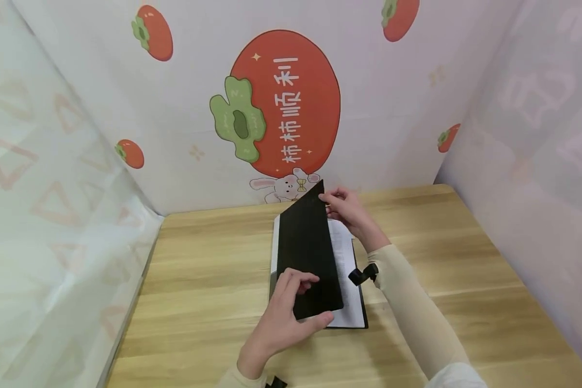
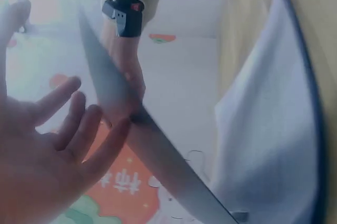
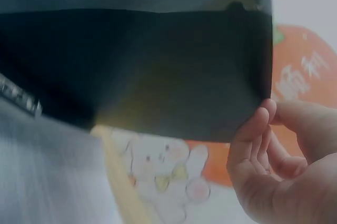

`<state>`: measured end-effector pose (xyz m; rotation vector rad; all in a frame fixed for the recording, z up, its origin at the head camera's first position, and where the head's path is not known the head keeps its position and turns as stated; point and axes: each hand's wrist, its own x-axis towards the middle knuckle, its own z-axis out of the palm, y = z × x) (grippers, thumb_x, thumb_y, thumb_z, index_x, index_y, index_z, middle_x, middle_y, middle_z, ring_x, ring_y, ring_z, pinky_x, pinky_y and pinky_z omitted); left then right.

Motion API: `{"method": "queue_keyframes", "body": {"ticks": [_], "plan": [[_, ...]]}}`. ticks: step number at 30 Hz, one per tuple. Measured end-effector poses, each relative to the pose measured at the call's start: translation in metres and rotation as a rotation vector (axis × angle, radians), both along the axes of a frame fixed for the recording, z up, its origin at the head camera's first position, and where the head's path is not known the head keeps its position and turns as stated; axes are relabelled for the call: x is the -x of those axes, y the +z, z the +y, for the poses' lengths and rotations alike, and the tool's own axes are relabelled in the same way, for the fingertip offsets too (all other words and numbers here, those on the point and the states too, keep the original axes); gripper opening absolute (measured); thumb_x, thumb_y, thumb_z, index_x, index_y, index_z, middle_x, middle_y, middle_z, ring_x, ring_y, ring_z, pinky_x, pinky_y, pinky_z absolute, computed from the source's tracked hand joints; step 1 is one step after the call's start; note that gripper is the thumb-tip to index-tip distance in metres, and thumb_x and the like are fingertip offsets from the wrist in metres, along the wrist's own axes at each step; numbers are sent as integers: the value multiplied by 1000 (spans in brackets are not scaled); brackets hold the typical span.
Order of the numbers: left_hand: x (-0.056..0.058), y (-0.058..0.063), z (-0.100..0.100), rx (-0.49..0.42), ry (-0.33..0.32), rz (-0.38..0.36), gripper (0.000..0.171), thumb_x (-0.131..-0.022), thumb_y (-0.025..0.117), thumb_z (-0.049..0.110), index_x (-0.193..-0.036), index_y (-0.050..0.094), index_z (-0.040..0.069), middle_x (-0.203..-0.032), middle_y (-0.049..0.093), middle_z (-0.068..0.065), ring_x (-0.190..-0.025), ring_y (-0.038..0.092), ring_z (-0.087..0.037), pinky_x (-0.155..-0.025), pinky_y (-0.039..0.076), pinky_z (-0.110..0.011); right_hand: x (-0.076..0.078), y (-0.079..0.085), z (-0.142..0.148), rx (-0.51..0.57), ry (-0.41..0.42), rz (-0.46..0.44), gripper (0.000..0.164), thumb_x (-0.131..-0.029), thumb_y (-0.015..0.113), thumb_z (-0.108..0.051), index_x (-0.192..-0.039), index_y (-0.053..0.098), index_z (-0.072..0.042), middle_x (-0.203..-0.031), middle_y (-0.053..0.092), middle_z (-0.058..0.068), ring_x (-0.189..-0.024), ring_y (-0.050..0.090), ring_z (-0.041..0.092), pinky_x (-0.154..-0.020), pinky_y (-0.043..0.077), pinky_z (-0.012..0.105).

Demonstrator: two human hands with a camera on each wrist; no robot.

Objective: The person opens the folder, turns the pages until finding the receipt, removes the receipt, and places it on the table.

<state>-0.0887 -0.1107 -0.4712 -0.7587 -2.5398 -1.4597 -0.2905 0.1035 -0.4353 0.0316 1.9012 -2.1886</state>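
Observation:
A black folder (image 1: pixel 305 248) lies on the table with its cover half raised and tilted. White printed sheets (image 1: pixel 341 258) show inside it, on the right. My right hand (image 1: pixel 351 215) pinches the cover's far corner between thumb and fingers; the right wrist view shows this grip, a pocket edge across the cover's inner side and a metal clip (image 3: pixel 20 95) near the spine. My left hand (image 1: pixel 281 318) is at the cover's near end, fingers loosely bent and thumb spread apart. In the left wrist view, a fingertip of it overlaps the thin raised cover (image 2: pixel 163 155).
The wooden table (image 1: pixel 203 285) extends to both sides of the folder. Behind it stands a white wall cloth (image 1: pixel 184 108) printed with persimmons and a rabbit. Pale cloths hang at left and right. Each wrist wears a black strap (image 1: pixel 364 274).

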Motion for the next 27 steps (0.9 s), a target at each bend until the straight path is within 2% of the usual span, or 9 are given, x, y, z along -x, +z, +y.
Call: {"method": "queue_keyframes", "body": {"ticks": [4,7,10,15,18,21,24,27], "plan": [[-4,11,3,22,97,155,62,-84,86,55,-130,60,23,-111,52,7,-102,51,-8,-86,50,-28,-6,11,-23,25,44,13,17,-103,70,-17,-110,59,-5,-91,57,5,-66,59,12,-67,58,22],[-7,19,3,38,138,231,58,-82,88,51,-128,63,25,-108,52,7,-99,53,-8,-84,49,-25,-7,16,-40,58,78,23,17,-103,70,-17,-109,58,-6,-91,57,5,-67,59,12,-68,58,23],[-7,23,3,17,130,298,48,-85,88,38,-126,67,24,-108,54,5,-95,56,-9,-84,51,-22,-7,20,-51,77,84,32,15,-103,69,-15,-107,58,-6,-89,57,4,-66,58,12,-66,57,23],[-5,26,-5,-86,73,420,35,-85,83,10,-118,73,18,-105,59,0,-88,61,-10,-78,54,-20,-7,23,-62,74,96,60,18,-103,71,-19,-107,60,-6,-92,60,6,-68,59,15,-67,57,25],[-4,29,-15,-131,51,460,34,-85,81,4,-116,74,15,-104,61,-1,-86,64,-11,-77,55,-21,-8,20,-65,80,149,85,25,-105,69,-23,-116,59,-3,-100,64,10,-73,64,17,-72,59,28],[-4,31,-27,-164,55,459,33,-85,81,2,-116,74,12,-104,64,-3,-85,67,-13,-76,57,-21,-9,14,-64,106,189,97,34,-109,62,-24,-126,55,4,-105,64,13,-75,68,18,-74,60,30],[-6,32,-39,-175,93,455,32,-85,80,1,-115,74,10,-104,67,-3,-83,69,-15,-75,59,-22,-7,6,-58,108,178,91,38,-111,56,-25,-131,52,8,-105,61,12,-76,70,17,-72,60,29],[-8,33,-51,-187,143,450,32,-83,78,-3,-114,75,8,-103,69,-5,-81,71,-16,-74,59,-22,-4,-5,-47,51,146,88,36,-111,56,-24,-128,54,7,-105,59,11,-76,69,17,-71,60,28]]}}
